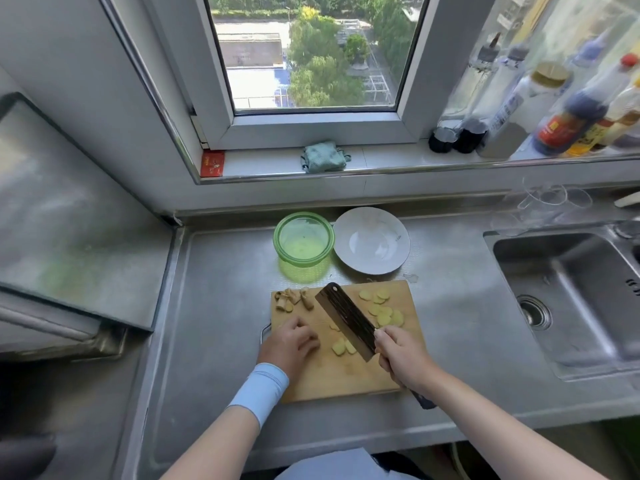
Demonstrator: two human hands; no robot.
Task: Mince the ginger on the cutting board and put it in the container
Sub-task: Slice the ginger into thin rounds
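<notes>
A wooden cutting board (pixel 332 379) lies on the steel counter. Yellow ginger slices (pixel 384 311) are spread over its right part, and two more slices (pixel 343 347) lie near the middle. Brown ginger peelings (pixel 292 299) sit at its far left corner. My right hand (pixel 403 356) grips the handle of a dark cleaver (pixel 346 318), whose blade slants across the board above the slices. My left hand (pixel 289 344) rests on the board with its fingers curled, left of the blade; nothing shows in it. An empty green container (pixel 303 239) stands behind the board.
A white bowl (pixel 372 240) sits right of the container. The sink (pixel 571 299) is at the right. Bottles (pixel 561 109) and a green cloth (pixel 323 157) are on the window sill. Clear plastic cups (pixel 550 202) stand behind the sink. A stove cover (pixel 69 216) is at the left.
</notes>
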